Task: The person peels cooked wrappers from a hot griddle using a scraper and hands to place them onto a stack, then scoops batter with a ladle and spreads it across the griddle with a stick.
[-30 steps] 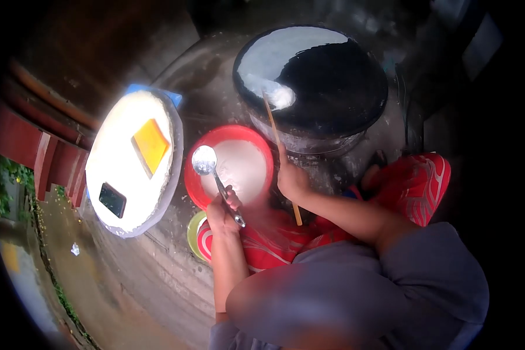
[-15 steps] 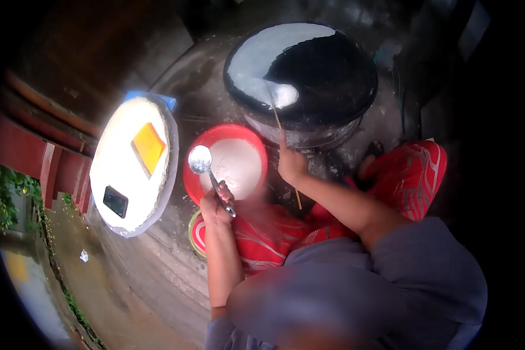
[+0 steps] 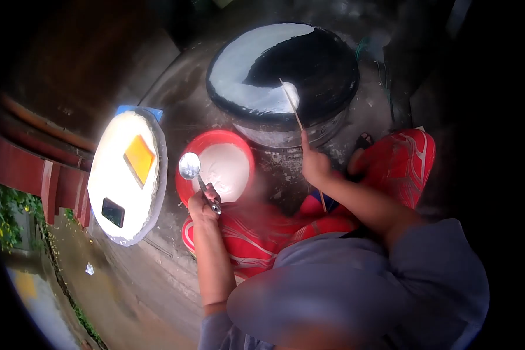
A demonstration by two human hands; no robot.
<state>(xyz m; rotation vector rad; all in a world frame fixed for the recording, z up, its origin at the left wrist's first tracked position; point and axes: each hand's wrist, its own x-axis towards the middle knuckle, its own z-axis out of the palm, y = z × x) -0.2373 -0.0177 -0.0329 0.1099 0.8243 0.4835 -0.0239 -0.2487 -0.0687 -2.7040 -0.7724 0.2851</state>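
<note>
My left hand [image 3: 202, 205] is closed round the handle of a metal ladle [image 3: 189, 165], its bowl raised over the rim of a red basin [image 3: 188, 188]. Pale batter [image 3: 224, 166] fills much of the basin. A thin wooden stick [image 3: 299, 121] is gripped in my right hand [image 3: 316, 167]; its far end lies at a thick white blob of batter on a round black griddle [image 3: 326, 64]. A thin white layer of batter [image 3: 230, 70] curves along the griddle's left and near side. The right part of the surface shows black.
Left of the basin stands a round white-topped surface [image 3: 114, 151] bearing a yellow-orange flat piece [image 3: 139, 159] and a dark phone [image 3: 113, 212]. Red patterned cloth [image 3: 399, 166] covers my knees. A reddish railing [image 3: 35, 172] runs at the far left.
My right hand has swept the stick to the right, and the batter layer now reaches further along the griddle's near side. The ladle stays over the basin. The view has shifted slightly.
</note>
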